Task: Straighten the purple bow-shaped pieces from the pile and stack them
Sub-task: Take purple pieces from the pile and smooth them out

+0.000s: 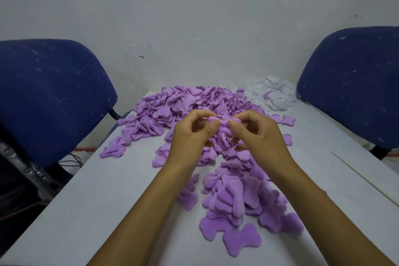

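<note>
One purple bow-shaped piece [222, 126] is held above the table between both hands. My left hand [192, 136] pinches its left half with thumb and fingers. My right hand [257, 134] pinches its right half the same way. Behind the hands a large loose pile of purple pieces [183, 103] spreads across the far part of the table. Near me, between my forearms and under my right one, lies a lower heap of overlapping purple pieces [235, 203], with flat ones [241, 239] at its front edge.
The white table [90, 211] runs away from me to a white wall. A blue chair [49, 93] stands at its left and another blue chair [354, 84] at its right. A heap of white pieces [272, 93] sits at the far right. Cables lie on the floor at left.
</note>
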Demonstrator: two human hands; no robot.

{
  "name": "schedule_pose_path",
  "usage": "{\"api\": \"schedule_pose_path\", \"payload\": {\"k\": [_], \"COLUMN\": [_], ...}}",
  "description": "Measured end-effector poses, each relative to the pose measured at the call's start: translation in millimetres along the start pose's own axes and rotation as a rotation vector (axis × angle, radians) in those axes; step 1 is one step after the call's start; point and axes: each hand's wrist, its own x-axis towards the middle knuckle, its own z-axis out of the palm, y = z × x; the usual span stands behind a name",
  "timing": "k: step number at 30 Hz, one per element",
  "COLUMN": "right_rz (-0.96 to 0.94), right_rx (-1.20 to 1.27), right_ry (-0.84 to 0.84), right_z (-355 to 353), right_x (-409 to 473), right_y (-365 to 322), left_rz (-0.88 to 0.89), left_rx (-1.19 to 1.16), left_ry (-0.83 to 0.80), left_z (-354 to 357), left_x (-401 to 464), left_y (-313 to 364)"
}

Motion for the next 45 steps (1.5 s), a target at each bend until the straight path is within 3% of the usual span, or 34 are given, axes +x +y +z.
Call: {"api": "schedule_pose_path", "payload": {"k": [5,8,12,15,19,24,31,36,40,45], "right_rz": [0.044,0.126,0.14,0.053,0.0,-0.027,-0.015,-0.11,-0.241,-0.272], "right_rx": [0.121,0.189,-0.182,-0.51,-0.702,-0.893,-0.928,-0.889,-0.826,-0.531], "right_ry": [-0.133,-0.068,0.017,-0.016,-0.002,0.015,-0.051,0.109,-0.062,-0.032], "right_z": [-11.0,-22.6,-26.9,-20.6,-9.9,0.1,-1.7,1.1,2.2,-3.5], "right_x": [1.8,9.0,14.5,17.4,34.3,45.2,53.8,49.5,46.6,28.2], "right_y": [-2.0,7.1,38.0,55.5,74.1,105.5,114.4,105.1,80.9,52.8], "left_rz": [0.07,0.022,-0.009,-0.028,-0.027,-0.048,-0.081,0.005,0.128,0.123], "left_rx": [0.088,0.091,0.373,0.52,0.599,0.601,0.609,0.685,0.747,0.434], "left_ry": [-0.052,-0.12,0.036,-0.011,-0.074,-0.042,-0.011,-0.086,-0.204,-0.083], "left_z": [-7.6,-18.4,-21.2,-12.3,5.6,19.8,15.9,23.3,20.8,13.4], "left_x": [3.7,8.7,18.3,23.6,32.5,46.2,52.6,45.3,45.4,43.5], "left_y": [1.7,3.5,-15.2,-30.4,-45.4,-61.4,-70.2,-65.0,-57.1,-39.6]}}
